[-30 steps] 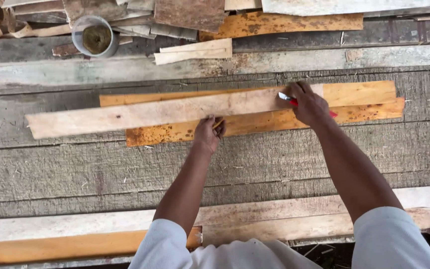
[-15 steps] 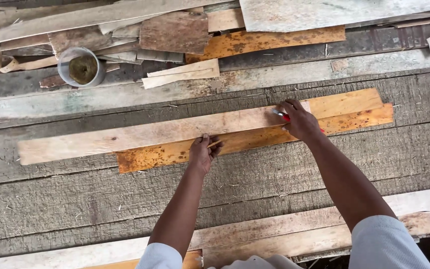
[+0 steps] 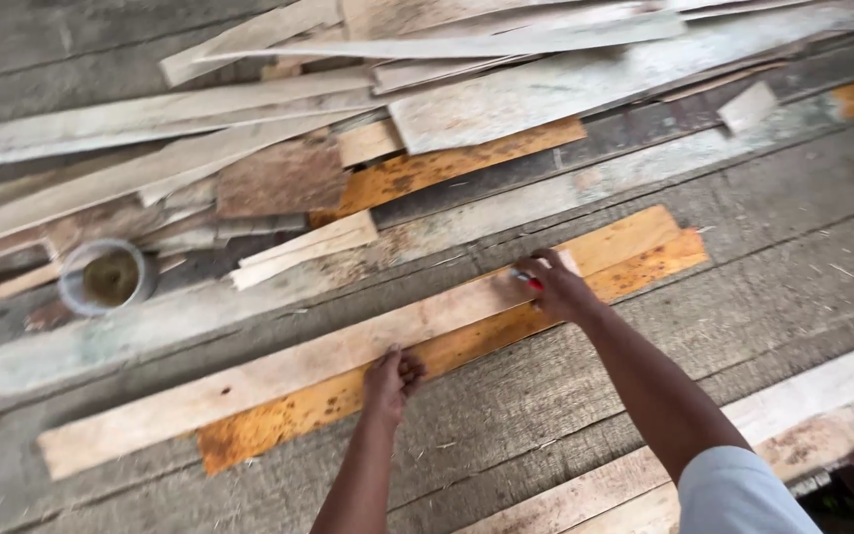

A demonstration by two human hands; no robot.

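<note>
A long pale wooden slat (image 3: 279,371) lies slantwise on top of an orange, stained board (image 3: 635,252) on a grey plank floor. My left hand (image 3: 392,378) presses down on the near edge of the slat, fingers curled. At the slat's right end my right hand (image 3: 554,287) is closed around a red-tipped marker (image 3: 526,279), with the tip on the wood.
A small round tin (image 3: 106,277) with brownish contents stands at the left. A heap of loose planks and offcuts (image 3: 427,89) fills the back. Pale boards (image 3: 822,415) run along the near right edge.
The view has swung up and to the left, so the slat now looks tilted. Both hands stay on the slat in the same places.
</note>
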